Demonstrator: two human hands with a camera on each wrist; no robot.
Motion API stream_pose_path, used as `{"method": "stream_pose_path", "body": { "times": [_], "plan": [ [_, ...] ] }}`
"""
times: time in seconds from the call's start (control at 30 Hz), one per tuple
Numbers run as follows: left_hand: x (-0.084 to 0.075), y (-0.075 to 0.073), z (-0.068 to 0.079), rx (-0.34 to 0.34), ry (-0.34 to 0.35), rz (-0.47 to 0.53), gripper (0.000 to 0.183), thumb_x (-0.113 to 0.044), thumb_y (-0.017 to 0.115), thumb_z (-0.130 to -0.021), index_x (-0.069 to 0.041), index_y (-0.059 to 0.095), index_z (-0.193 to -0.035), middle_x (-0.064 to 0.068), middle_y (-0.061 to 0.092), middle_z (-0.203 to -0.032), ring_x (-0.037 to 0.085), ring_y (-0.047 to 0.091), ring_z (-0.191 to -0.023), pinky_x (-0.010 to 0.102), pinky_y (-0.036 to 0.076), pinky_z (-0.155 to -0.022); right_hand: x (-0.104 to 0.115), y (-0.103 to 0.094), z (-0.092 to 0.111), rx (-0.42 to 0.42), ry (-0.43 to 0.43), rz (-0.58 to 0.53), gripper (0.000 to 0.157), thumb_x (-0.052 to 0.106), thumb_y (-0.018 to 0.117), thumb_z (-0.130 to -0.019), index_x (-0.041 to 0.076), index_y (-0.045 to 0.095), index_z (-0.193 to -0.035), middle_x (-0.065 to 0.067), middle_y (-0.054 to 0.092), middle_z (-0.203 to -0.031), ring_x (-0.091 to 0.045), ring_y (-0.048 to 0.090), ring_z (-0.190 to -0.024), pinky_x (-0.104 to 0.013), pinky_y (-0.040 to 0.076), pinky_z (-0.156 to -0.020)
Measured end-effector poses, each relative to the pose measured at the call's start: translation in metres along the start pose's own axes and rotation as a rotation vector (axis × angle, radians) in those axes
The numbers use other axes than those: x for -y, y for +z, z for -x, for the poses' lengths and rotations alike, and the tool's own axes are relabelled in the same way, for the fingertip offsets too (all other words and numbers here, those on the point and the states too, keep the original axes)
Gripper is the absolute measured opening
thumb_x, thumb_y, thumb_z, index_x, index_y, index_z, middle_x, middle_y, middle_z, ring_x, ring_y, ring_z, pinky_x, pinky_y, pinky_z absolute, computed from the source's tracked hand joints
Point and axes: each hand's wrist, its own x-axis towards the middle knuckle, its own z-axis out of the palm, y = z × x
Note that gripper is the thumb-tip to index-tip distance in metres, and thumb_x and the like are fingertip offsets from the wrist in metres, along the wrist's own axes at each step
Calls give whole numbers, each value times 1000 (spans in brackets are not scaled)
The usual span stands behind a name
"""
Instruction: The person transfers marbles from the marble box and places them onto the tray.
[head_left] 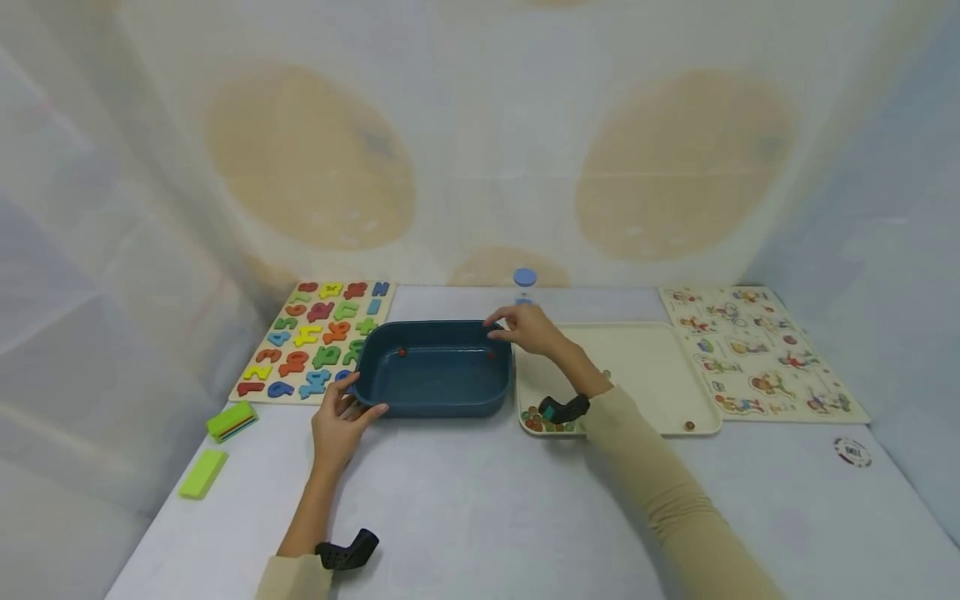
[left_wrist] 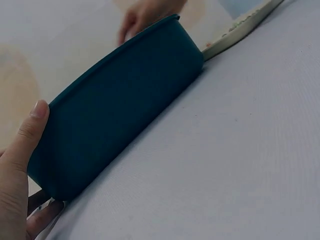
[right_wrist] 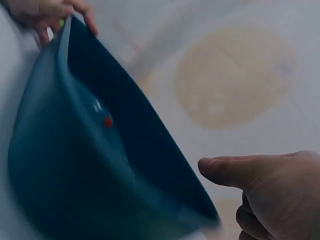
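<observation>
My left hand (head_left: 335, 431) holds the near left corner of a deep dark teal basin (head_left: 435, 412). In the left wrist view its thumb lies at the rim and fingers reach round the lower edge. Two small red marbles (head_left: 402, 352) show inside the basin, one toward each side. Over the basin's far right corner is my right hand (head_left: 531, 330), thumb and forefinger stretched out and apart, nothing visible between them. The right wrist view has its thumb (right_wrist: 220, 170) beside the rim, other fingers bent. Right of the basin, a cream tray (head_left: 637, 358) has several marbles (head_left: 536, 421) gathered in its near left corner.
A letter-and-number puzzle board (head_left: 296, 337) lies behind and left of the basin; a picture puzzle board (head_left: 757, 354) is at far right. Green blocks (head_left: 202, 475) sit at left, a blue-capped bottle (head_left: 525, 279) behind, a round white chip (head_left: 852, 452) at right.
</observation>
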Motion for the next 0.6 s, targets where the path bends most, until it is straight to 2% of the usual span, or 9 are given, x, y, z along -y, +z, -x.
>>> {"method": "stream_pose_path", "body": {
  "times": [0.2,0.27,0.37,0.43,0.5,0.6],
  "plan": [
    [6,1,-1,10,12,19,63,-20,77,-68,-16,50,-124,4,50,-127,29,55,-108,28,50,-78,42,45,-63,146,-49,0,24,23,64,-83,14,66,-105,2,36,-46,-9,27,-42,-21,26,-45],
    [7,1,-1,15,10,30,63,-19,77,-68,-16,49,-124,5,49,-129,30,54,-110,29,50,-79,49,61,-78,193,-49,29,25,23,63,-84,15,65,-108,-2,43,-50,-9,29,-43,-20,27,-45],
    [6,0,-1,17,4,44,63,-18,77,-69,-15,48,-125,6,48,-129,31,53,-110,32,50,-80,55,81,-93,252,-23,88,27,25,62,-85,17,64,-110,-3,63,-75,-9,43,-53,-20,36,-51],
    [6,0,-1,15,4,52,63,-17,77,-69,-14,49,-125,7,48,-129,32,53,-110,33,50,-80,59,92,-99,274,3,126,28,25,63,-85,18,64,-111,-2,66,-97,-9,54,-69,-20,43,-61],
    [5,0,-1,13,1,48,62,-18,77,-69,-14,49,-124,7,48,-129,32,54,-109,33,50,-80,62,100,-103,284,38,142,28,25,63,-84,18,64,-111,2,62,-112,-11,58,-87,-23,47,-72],
    [5,0,-1,16,1,38,62,-20,77,-68,-14,49,-123,6,49,-128,31,54,-109,31,50,-79,67,109,-106,296,89,175,26,27,63,-84,20,64,-109,3,61,-112,-13,57,-98,-26,49,-79]
  ]
}}
